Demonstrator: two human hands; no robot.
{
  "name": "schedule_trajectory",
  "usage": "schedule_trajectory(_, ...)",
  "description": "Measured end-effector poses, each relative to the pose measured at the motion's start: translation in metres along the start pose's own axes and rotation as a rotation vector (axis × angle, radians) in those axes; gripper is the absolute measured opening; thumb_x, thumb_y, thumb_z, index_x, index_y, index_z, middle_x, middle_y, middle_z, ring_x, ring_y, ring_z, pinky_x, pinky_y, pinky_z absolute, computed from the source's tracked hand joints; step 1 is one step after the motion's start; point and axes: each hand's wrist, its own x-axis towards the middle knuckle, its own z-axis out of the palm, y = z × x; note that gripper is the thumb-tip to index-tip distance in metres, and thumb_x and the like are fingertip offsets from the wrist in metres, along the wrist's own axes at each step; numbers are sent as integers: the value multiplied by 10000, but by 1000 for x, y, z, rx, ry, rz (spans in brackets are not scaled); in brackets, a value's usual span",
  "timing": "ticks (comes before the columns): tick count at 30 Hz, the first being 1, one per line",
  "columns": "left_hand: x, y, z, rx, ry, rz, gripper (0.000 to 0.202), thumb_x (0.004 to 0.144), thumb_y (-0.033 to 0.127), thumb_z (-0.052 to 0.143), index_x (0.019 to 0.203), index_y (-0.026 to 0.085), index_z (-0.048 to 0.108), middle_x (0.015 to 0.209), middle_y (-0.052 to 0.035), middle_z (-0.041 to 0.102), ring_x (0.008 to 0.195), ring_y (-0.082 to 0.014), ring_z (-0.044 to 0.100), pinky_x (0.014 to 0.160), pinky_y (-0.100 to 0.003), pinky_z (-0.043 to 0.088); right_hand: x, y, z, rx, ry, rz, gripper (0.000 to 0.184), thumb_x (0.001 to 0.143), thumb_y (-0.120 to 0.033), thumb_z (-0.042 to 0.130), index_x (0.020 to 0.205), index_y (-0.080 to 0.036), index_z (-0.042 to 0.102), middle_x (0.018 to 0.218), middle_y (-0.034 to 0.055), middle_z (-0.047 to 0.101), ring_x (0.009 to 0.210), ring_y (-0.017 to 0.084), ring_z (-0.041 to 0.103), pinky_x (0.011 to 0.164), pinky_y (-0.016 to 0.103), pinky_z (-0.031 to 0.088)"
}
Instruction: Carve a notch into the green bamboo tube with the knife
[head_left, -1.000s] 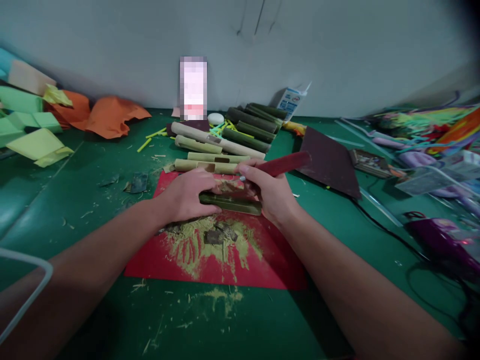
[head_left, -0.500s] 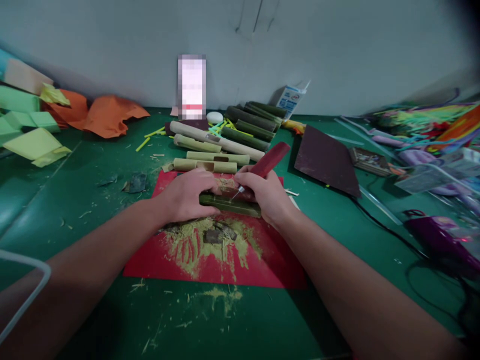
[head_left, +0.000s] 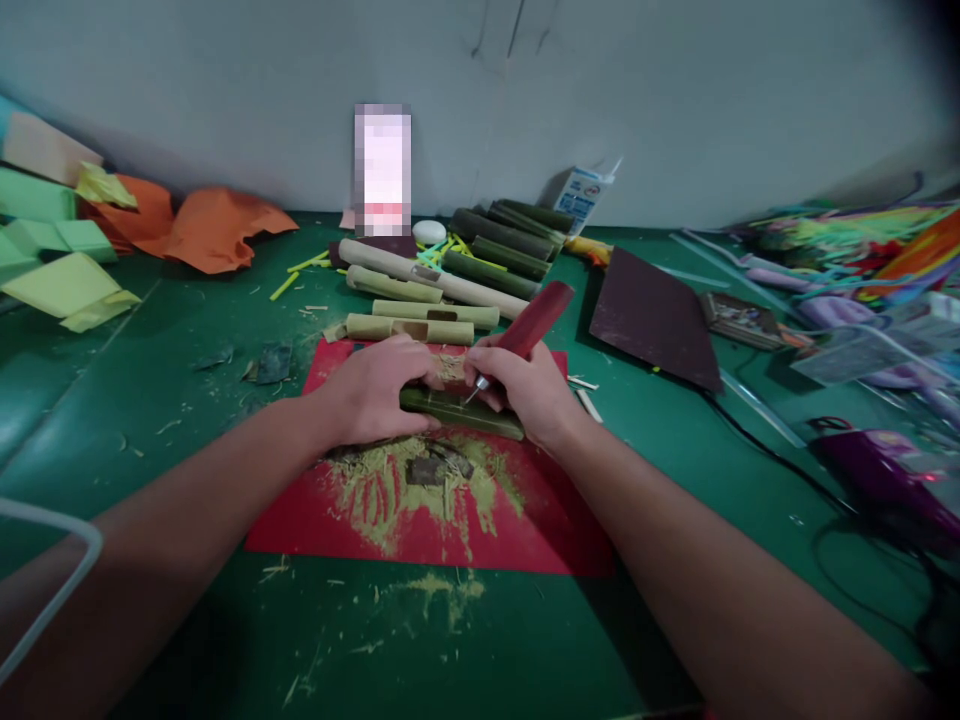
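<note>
A green bamboo piece (head_left: pixel 472 412) lies crosswise over a red sheet (head_left: pixel 540 530). My left hand (head_left: pixel 379 390) is closed around its left end, thumb along the near side. In my right hand (head_left: pixel 529 385) is a carving knife (head_left: pixel 536 320) with a thick red-brown handle and a thin metal tip. The tip meets the bamboo's upper face, where thin pale lines show. Heaped in front of the bamboo are yellowish shavings and dust (head_left: pixel 382 500), with dark chips (head_left: pixel 427 470) among them.
Pale bamboo tubes with cut openings (head_left: pixel 409 328) and dark green bamboo tubes (head_left: pixel 495 268) lie behind. A lit phone (head_left: pixel 382 170) leans on the wall. Orange paper (head_left: pixel 214 230) lies left; a dark board (head_left: pixel 652 320), a cable (head_left: pixel 780 460) and a purple device (head_left: pixel 889 480) lie right.
The knife and my right hand have shifted slightly left, with the handle a little lower. The bamboo's right end has come slightly nearer. My left hand keeps its hold.
</note>
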Motion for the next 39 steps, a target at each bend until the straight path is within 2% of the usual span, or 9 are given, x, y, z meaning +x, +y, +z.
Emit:
schedule_trajectory(12, 0, 0, 0, -9, 0, 11, 204, 800, 338, 757, 894, 193, 650, 961, -51, 687, 955, -253, 592, 791, -370, 442, 0, -5, 2, -21, -15, 25, 212, 710, -334, 643, 553, -204, 585, 446, -44, 451, 430, 88, 352, 460, 276, 244)
schedule_trajectory(15, -1, 1, 0, 3, 11, 19, 216, 801, 347, 760, 872, 187, 633, 944, -56, 682, 937, -254, 589, 772, -369, 433, 1, -4, 3, -67, 108, -69, 157, 685, -323, 673, 605, -201, 616, 530, -35, 509, 513, 105, 405, 501, 278, 298)
schedule_trajectory(16, -1, 2, 0, 3, 14, 29, 231, 799, 359, 768, 871, 187, 631, 943, -56, 684, 935, -254, 591, 775, -370, 435, 2, -2, 3, -79, 189, -128, 145, 682, -320, 683, 625, -202, 619, 567, -34, 527, 552, 111, 421, 526, 278, 318)
schedule_trajectory(18, -1, 4, 1, 4, 6, 56, 253, 802, 383, 780, 876, 189, 635, 940, -55, 693, 945, -257, 596, 799, -380, 446, 4, -1, 3, -78, 267, -159, 149, 698, -307, 660, 608, -210, 592, 570, -38, 507, 570, 112, 412, 545, 280, 327)
schedule_trajectory(23, 0, 8, 4, 19, -33, 80, 195, 821, 354, 765, 899, 209, 660, 945, -48, 708, 986, -267, 617, 841, -396, 475, 3, -3, 0, -64, 132, -101, 258, 738, -412, 708, 623, -206, 604, 566, -37, 509, 557, 106, 402, 553, 281, 341)
schedule_trajectory(28, 0, 6, 5, 24, 0, 63, 211, 824, 363, 752, 931, 209, 657, 985, -56, 708, 980, -262, 639, 823, -385, 493, 0, -4, -4, -18, 224, -119, 333, 800, -480, 709, 627, -207, 627, 526, -33, 474, 517, 104, 393, 511, 279, 304)
schedule_trajectory(33, -1, 5, 3, 83, 114, 62, 225, 859, 365, 726, 975, 188, 650, 1031, -82, 718, 973, -267, 643, 835, -400, 503, 2, -8, -4, 152, 353, -57, 349, 777, -536, 708, 669, -217, 614, 557, -27, 472, 487, 106, 391, 465, 284, 261)
schedule_trajectory(36, -2, 4, 2, 148, 165, 66, 223, 876, 356, 714, 1000, 180, 658, 1037, -95, 720, 986, -271, 638, 847, -408, 501, 5, -9, -7, 237, 341, -45, 353, 740, -571, 679, 697, -230, 599, 569, -33, 428, 482, 108, 350, 463, 292, 231)
schedule_trajectory(39, -2, 2, 4, 214, 147, 53, 227, 876, 357, 714, 1007, 180, 660, 1038, -93, 716, 986, -269, 631, 839, -401, 492, 6, -8, -12, 257, 252, -114, 349, 729, -596, 614, 748, -248, 611, 567, -44, 363, 469, 112, 269, 479, 305, 217)
